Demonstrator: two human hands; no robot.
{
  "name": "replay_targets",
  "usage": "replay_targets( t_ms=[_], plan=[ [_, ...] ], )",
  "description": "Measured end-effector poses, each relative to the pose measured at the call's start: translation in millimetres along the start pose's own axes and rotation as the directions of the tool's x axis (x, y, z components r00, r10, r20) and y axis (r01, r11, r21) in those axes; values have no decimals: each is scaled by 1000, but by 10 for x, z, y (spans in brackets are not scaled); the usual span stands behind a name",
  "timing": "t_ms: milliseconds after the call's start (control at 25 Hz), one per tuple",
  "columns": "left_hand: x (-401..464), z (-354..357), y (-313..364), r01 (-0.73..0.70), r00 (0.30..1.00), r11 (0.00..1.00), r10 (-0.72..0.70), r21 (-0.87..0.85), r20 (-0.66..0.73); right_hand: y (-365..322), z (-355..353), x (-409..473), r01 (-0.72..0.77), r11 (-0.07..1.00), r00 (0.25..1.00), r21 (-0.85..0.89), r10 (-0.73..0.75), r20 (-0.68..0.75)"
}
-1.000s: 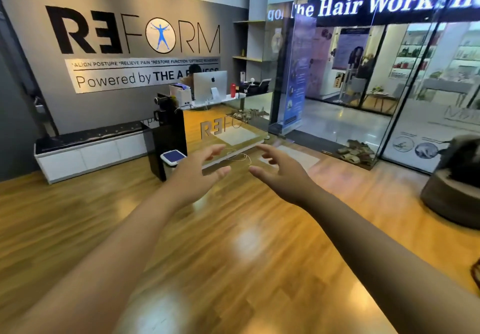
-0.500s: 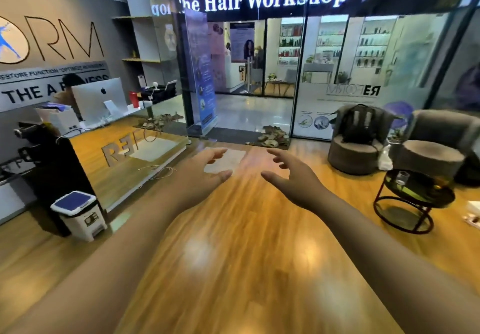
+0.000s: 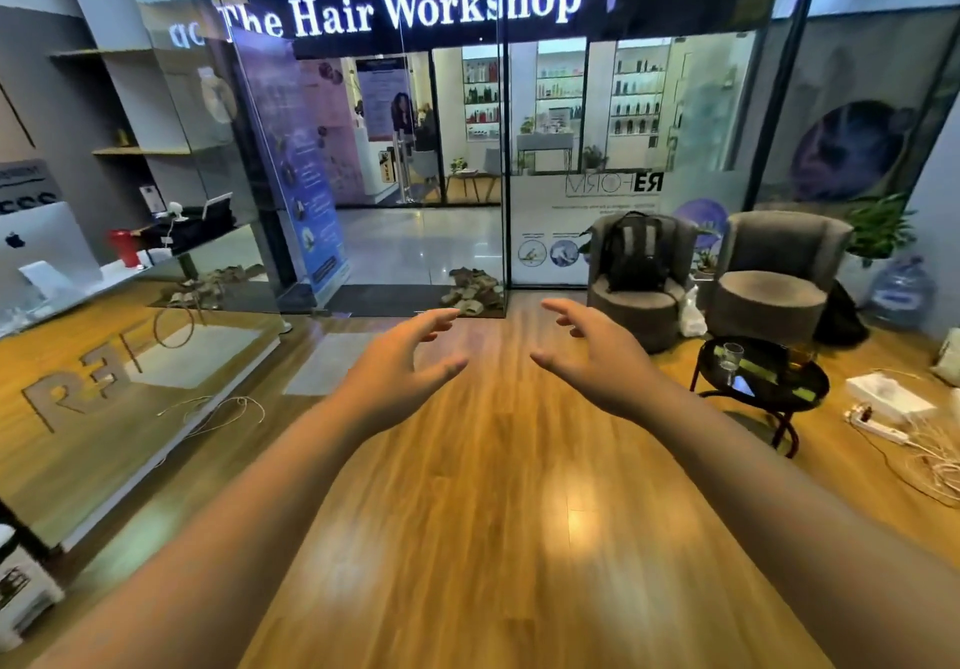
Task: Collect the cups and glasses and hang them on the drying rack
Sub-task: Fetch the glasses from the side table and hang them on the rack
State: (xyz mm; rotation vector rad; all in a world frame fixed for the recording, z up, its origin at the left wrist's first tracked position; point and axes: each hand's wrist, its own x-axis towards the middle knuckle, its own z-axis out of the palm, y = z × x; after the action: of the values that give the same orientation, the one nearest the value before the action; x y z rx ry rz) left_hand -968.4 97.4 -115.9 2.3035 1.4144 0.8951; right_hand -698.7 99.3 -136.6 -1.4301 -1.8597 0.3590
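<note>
View has swung right; glass [image 3: 732,356] on side table [image 3: 779,398] nearer

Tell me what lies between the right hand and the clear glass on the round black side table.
In the head view, only bare wooden floor shows between the right hand and the clear glass standing on the round black side table.
</note>
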Motion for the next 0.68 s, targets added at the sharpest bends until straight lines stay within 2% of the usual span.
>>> replay_targets(
  t_ms=[400,680],
  plan=[
    [1962,827,-283,-65,998,991,67,-115,10,1288,-505,1266,-118,992,989,-34,115,-92],
    [3360,1440,-694,-157,973,964,188,-215,132,1979,-418,2099,-260,965,952,-39,250,-178]
  ],
)
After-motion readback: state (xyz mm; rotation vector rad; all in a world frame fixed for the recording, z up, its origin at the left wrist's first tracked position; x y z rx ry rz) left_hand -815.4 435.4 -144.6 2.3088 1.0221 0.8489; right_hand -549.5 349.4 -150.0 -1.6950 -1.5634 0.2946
